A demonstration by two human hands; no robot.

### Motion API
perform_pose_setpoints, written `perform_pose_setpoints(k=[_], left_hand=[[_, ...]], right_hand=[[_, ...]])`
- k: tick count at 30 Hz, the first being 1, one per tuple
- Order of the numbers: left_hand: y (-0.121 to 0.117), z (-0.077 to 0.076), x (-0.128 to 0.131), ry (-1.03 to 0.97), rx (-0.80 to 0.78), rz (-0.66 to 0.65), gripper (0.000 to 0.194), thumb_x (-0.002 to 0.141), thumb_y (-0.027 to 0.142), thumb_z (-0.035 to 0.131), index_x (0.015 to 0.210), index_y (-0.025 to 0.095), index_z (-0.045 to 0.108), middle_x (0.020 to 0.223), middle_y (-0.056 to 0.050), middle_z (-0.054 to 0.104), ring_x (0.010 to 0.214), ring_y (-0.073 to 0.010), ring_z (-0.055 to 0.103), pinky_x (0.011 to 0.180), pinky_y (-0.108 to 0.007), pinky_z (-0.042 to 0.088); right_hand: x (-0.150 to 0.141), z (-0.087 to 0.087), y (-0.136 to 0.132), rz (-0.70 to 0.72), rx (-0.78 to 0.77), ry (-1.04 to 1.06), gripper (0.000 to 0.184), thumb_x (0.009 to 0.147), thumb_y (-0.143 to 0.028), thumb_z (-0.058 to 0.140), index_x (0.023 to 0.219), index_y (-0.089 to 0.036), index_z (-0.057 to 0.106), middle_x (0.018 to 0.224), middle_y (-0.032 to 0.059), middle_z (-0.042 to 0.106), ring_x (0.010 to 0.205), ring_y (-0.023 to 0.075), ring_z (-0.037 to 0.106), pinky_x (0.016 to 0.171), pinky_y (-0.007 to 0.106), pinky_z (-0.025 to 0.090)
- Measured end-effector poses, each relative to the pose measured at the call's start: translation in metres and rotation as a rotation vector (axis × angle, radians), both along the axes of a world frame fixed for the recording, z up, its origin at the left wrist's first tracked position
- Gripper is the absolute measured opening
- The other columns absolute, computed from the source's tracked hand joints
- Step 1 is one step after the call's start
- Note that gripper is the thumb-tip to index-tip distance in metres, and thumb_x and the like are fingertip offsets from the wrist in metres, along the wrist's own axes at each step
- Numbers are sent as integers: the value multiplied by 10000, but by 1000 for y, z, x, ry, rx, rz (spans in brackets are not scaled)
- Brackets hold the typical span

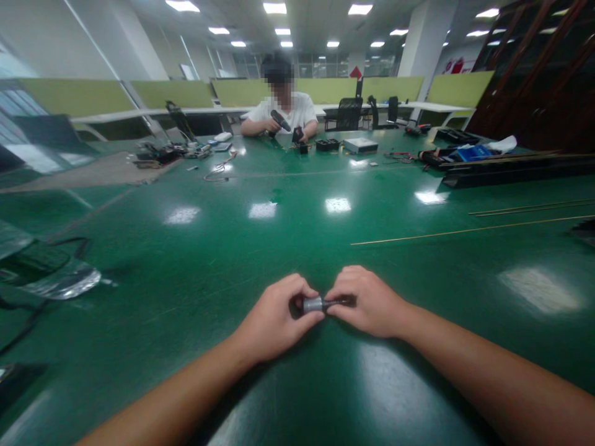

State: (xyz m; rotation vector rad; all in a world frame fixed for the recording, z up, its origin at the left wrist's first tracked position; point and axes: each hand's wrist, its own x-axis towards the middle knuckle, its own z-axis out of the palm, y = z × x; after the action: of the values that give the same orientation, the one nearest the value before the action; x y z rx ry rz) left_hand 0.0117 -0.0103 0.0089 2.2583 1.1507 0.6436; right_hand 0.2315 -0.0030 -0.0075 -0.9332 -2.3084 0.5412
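Between my hands, low over the green tabletop (297, 248), is a small silver-and-black cylindrical part (313, 304) lying sideways. My left hand (281, 319) is closed round its silver body, thumb below and fingers above. From its right end a thin dark shaft (338, 303) runs toward my right hand (367, 303). That hand pinches this narrow end between thumb and fingers. My fingers cover both ends of the part, and its exact kind does not show.
Across the table a person in a white shirt (304, 106) holds a power drill (280, 120). A plastic bottle (46, 266) lies at left. Thin brass-coloured rods (465, 233) lie at right. Behind them are black rails (520, 172) and a blue packet (473, 153).
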Motion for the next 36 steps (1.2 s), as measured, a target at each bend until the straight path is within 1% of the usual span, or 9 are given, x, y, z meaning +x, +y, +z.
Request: perform_pose_setpoints(k=[19,23,29,36], left_hand=[[-1,0,-1,7,-1,4,129,809,227,710,887,180,618,843,-8,615,764,-164,583,687,-269,442],[0,-1,-2,19,11,4,135,808,227,712,892,181,617,844,-8,613,768,-167,581,692,-274,438],[1,-1,-2,31,11,-3,127,811,233,709,882,186,614,848,-10,618,773,-170,581,687,-274,437],[1,0,-2,33,9,-1,129,814,228,699,898,188,609,857,-8,615,776,-167,581,697,-278,447]], right_hand=[[3,1,1,13,-1,-7,74,790,-206,733,863,-201,738,789,7,728,789,171,606,815,334,403],[3,0,1,2,-4,-13,97,760,-207,751,854,-194,728,788,8,719,798,177,607,821,336,406],[2,-2,2,-18,-25,-18,79,778,-235,742,848,-200,730,790,10,720,806,181,611,818,339,401],[3,2,0,-72,-40,-16,64,752,-211,737,808,-191,714,757,18,687,776,184,588,798,343,398]])
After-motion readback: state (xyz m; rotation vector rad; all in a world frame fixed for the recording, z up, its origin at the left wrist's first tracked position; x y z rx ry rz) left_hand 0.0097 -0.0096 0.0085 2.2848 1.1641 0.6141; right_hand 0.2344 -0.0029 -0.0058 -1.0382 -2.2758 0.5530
